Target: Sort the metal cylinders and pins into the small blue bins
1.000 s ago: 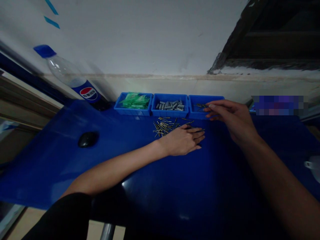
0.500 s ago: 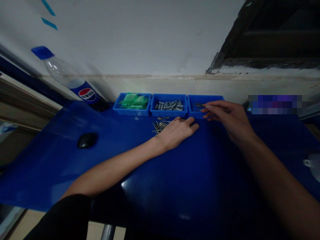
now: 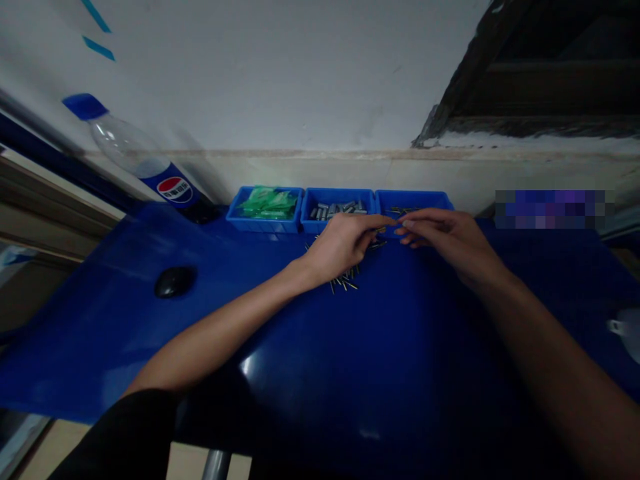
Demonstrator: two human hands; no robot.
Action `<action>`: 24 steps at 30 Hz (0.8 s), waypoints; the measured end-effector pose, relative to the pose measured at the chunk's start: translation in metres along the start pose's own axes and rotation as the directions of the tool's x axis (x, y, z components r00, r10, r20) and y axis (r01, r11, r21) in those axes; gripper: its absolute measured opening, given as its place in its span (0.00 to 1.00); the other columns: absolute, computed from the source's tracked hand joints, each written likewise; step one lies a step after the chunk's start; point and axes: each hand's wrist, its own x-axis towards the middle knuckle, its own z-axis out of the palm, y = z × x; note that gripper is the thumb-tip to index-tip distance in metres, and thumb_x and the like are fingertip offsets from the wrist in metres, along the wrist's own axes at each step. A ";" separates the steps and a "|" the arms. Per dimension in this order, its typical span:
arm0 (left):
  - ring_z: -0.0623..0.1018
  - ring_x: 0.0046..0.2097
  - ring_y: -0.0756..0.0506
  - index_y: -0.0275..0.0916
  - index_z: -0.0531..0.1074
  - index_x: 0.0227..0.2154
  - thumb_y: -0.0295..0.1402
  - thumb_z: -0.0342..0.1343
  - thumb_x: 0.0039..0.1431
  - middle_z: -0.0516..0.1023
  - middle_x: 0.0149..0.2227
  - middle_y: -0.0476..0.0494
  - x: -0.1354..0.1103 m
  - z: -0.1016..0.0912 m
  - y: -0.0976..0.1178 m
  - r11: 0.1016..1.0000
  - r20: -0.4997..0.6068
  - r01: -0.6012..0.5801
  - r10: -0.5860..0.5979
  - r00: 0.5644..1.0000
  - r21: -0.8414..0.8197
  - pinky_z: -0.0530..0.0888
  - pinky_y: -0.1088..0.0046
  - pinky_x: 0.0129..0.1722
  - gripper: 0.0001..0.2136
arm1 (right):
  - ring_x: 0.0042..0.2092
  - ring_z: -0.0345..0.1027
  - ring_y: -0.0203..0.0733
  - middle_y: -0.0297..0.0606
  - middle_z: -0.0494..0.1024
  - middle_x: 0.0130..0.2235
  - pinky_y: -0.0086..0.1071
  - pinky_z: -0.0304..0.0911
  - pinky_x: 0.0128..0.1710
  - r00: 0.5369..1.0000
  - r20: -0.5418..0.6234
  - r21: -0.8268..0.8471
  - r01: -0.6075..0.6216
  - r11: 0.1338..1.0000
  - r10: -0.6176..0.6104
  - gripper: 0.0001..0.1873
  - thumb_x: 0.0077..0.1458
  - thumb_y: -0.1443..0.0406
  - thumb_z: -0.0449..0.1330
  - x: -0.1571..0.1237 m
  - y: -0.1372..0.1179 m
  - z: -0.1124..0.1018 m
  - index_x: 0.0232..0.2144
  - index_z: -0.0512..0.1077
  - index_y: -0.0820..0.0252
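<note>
My left hand [image 3: 340, 243] is closed above a heap of thin brass-and-dark metal pins [image 3: 345, 280] on the blue tabletop, hiding much of it. A thin brass-coloured pin [image 3: 381, 230] shows at its fingertips. My right hand [image 3: 453, 240] is pinched in front of the right blue bin [image 3: 425, 199], its fingertips almost meeting those of my left hand. What the right fingers hold, if anything, is too small to make out. More thin pins [image 3: 400, 210] lie in that right bin. The middle blue bin [image 3: 310, 193] holds short grey metal cylinders [image 3: 325, 211].
A left blue bin [image 3: 265, 225] contains green plastic packets [image 3: 270, 202]. A cola bottle [image 3: 135, 157] leans by the wall at the back left. On the left of the tabletop [image 3: 300, 373] rests a black computer mouse [image 3: 173, 282]. A white object [image 3: 627, 333] sits at the right edge.
My left hand has lifted and turned from lying over the pins to a pinch near my right fingertips. The pins are spread nearer to me. My right hand has shifted slightly left.
</note>
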 end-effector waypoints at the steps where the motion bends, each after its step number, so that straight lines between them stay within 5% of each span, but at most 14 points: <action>1: 0.86 0.48 0.44 0.37 0.76 0.58 0.20 0.51 0.66 0.86 0.49 0.40 0.000 -0.002 0.000 1.000 0.006 0.020 -0.020 1.000 -0.011 0.81 0.67 0.51 0.21 | 0.35 0.80 0.45 0.39 0.87 0.35 0.39 0.73 0.36 1.000 0.022 -0.006 0.001 1.000 -0.001 0.09 0.53 0.57 0.71 0.000 0.000 0.000 0.36 0.84 0.53; 7: 0.87 0.44 0.46 0.40 0.63 0.68 0.22 0.56 0.65 0.86 0.44 0.43 -0.005 -0.002 -0.005 0.998 0.070 0.063 -0.062 0.996 -0.020 0.82 0.73 0.45 0.29 | 0.35 0.79 0.45 0.39 0.86 0.33 0.39 0.74 0.38 0.989 0.148 0.008 0.017 1.000 -0.018 0.13 0.51 0.56 0.73 -0.005 -0.001 0.006 0.39 0.85 0.53; 15: 0.86 0.42 0.43 0.35 0.71 0.57 0.27 0.63 0.64 0.86 0.37 0.43 -0.003 -0.006 -0.001 0.993 0.136 0.087 -0.097 0.986 0.075 0.79 0.72 0.41 0.19 | 0.32 0.80 0.45 0.36 0.86 0.28 0.41 0.76 0.37 0.969 0.248 0.015 0.008 1.000 -0.011 0.07 0.48 0.58 0.75 -0.008 -0.001 0.014 0.31 0.86 0.50; 20: 0.85 0.44 0.38 0.35 0.79 0.47 0.26 0.64 0.63 0.85 0.42 0.36 0.000 -0.020 0.005 0.921 0.267 0.064 -0.177 0.947 0.384 0.79 0.64 0.43 0.10 | 0.32 0.80 0.46 0.37 0.86 0.29 0.42 0.78 0.37 0.999 0.006 -0.020 0.046 0.999 -0.046 0.05 0.49 0.60 0.75 -0.004 0.000 0.003 0.30 0.85 0.51; 24: 0.85 0.46 0.40 0.35 0.81 0.42 0.20 0.55 0.66 0.85 0.42 0.36 0.000 -0.020 0.007 0.882 0.409 -0.022 -0.196 0.891 0.471 0.79 0.65 0.44 0.10 | 0.36 0.83 0.51 0.38 0.86 0.32 0.48 0.80 0.41 0.969 -0.225 -0.050 0.095 0.994 -0.104 0.08 0.50 0.59 0.75 0.001 0.003 -0.006 0.34 0.85 0.52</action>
